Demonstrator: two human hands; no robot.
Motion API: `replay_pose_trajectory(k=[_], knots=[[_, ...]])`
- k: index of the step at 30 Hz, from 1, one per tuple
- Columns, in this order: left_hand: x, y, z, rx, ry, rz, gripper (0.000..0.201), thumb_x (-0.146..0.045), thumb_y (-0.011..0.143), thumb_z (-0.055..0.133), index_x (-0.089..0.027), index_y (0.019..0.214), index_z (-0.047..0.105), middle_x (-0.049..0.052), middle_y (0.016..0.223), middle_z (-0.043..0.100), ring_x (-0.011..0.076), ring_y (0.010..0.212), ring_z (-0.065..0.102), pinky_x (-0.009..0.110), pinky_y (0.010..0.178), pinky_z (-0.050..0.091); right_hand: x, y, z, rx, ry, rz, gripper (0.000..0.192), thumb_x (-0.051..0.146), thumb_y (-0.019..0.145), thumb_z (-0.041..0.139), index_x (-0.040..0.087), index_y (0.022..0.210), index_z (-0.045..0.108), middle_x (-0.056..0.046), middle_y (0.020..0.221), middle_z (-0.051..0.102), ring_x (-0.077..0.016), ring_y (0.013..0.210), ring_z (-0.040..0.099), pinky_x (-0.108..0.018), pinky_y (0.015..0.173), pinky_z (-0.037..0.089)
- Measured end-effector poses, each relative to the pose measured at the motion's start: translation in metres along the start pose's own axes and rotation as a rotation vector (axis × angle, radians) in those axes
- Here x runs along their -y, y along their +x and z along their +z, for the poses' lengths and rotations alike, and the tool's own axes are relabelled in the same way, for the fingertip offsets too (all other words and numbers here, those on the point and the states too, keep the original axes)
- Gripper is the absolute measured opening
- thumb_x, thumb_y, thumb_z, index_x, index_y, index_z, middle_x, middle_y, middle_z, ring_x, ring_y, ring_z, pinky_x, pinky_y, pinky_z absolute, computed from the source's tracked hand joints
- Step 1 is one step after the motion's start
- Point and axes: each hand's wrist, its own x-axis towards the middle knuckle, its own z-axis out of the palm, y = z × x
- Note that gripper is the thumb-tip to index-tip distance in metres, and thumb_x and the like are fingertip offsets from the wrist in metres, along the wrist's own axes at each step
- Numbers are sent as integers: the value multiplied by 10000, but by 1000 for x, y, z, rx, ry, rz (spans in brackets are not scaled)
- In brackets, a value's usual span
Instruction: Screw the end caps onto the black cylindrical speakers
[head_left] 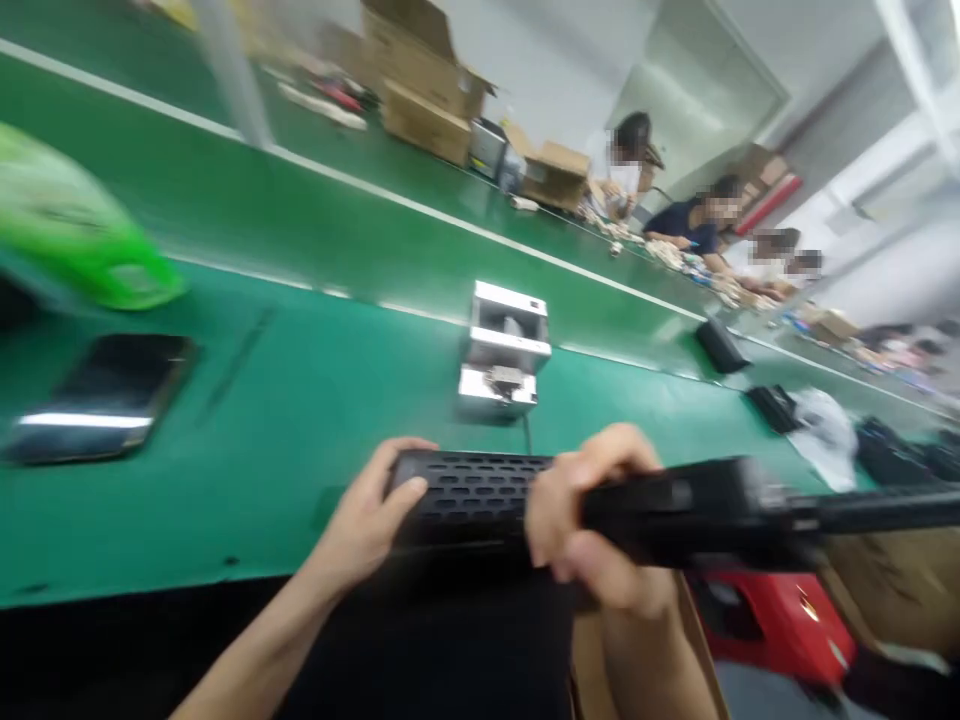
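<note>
A black housing with rows of slotted holes lies at the near edge of the green bench. My left hand is closed round its left end, thumb on top. My right hand is wrapped round a long black bar-shaped device, at the housing's right end. This device runs off to the right into a thin ribbed, cord-like end. Motion blur and my fingers hide whether the two black parts are joined. Beyond them stands a silver metal fixture on the green mat.
At left are a phone and a bright green bag. Black blocks and a clear plastic bag lie right. Below right is a red object. Cardboard boxes and several seated people line the far side.
</note>
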Motion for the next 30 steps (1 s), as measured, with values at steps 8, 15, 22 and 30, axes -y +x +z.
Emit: replay_pose_trajectory(k=[8,15,22,30], knots=[[-6,4,14,41,-111,57,626,-627,936,684,-205,1398,655,135,1389,713,378,1259,674,533,1199,536,-34,101,-65,-512,-441,-214,302,250,880,994,236,944,700,55,662,649,-177,491,643,-324,543,625],[1,2,15,57,-115,46,634,-609,941,685,-212,1434,648,139,1416,684,389,1282,646,553,1198,504,-84,129,-78,-526,-494,-155,270,296,827,976,210,861,722,25,614,633,-185,475,633,-320,520,593],[5,4,15,56,-91,79,568,-534,999,698,-206,1461,662,146,1445,698,397,1324,674,578,1243,541,-94,133,-81,-535,-471,-99,263,328,776,946,220,845,717,29,577,581,-177,447,549,-334,450,542],[2,10,17,45,-125,104,492,-472,1032,765,-219,1449,695,135,1451,698,389,1397,669,575,1329,525,-59,118,-57,-524,-381,-113,265,229,728,991,225,836,749,18,585,595,-173,434,549,-323,468,533]])
